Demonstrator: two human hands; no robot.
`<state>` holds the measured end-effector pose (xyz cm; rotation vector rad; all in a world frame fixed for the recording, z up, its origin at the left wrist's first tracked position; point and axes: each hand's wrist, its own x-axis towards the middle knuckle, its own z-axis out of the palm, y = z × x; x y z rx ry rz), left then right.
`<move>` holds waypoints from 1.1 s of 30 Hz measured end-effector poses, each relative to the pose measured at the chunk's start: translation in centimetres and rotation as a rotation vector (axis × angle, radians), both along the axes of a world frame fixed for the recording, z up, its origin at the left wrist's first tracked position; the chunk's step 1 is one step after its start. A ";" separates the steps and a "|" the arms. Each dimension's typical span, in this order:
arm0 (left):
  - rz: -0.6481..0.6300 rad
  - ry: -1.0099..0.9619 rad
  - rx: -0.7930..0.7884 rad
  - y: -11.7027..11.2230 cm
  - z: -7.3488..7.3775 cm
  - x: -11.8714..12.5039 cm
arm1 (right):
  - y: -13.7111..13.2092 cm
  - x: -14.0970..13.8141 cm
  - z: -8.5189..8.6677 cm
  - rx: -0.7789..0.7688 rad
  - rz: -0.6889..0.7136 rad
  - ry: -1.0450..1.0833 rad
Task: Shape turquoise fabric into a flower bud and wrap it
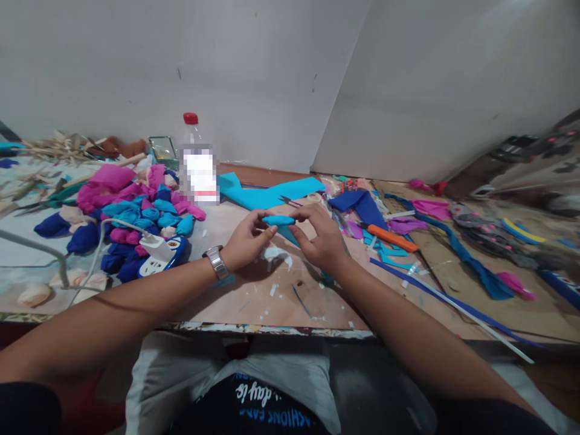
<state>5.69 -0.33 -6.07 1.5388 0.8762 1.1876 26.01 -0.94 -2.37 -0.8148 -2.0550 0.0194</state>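
Between both hands, above the middle of the table, is a strip of light blue crepe paper (279, 221), folded or rolled at its top edge, with a tail hanging down behind the right fingers. My left hand (250, 239), with a metal watch at the wrist, pinches its left end. The right end is pinched by my right hand (319, 237). A larger piece of light blue paper (272, 194) lies just beyond the hands. The dark tips of scissors (290, 201) show on it; their rest is hidden behind my right hand.
To the left sit a pile of pink and blue paper buds (131, 205), a power strip (163, 257) with a white plug, and a red-capped bottle (193, 130). An orange cutter (392, 237), dark blue paper (360, 205) and a white stick (475, 317) lie right. A wall (254, 90) stands behind.
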 end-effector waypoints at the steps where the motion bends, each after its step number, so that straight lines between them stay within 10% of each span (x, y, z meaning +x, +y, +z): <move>1: 0.022 -0.026 -0.034 0.1 0.0 0.0 | 0.0 0.0 0.1 0.001 -0.010 0.015; 23: 0.042 -0.039 -0.174 -0.2 0.5 0.1 | 0.1 -0.1 -0.4 -0.096 -0.050 0.105; 29: 0.232 -0.088 0.037 0.7 0.2 -0.1 | 0.4 0.2 -0.6 -0.086 -0.084 0.043; 33: 0.114 -0.002 0.162 0.4 0.3 -0.1 | 0.6 0.3 -1.0 -0.079 -0.039 -0.031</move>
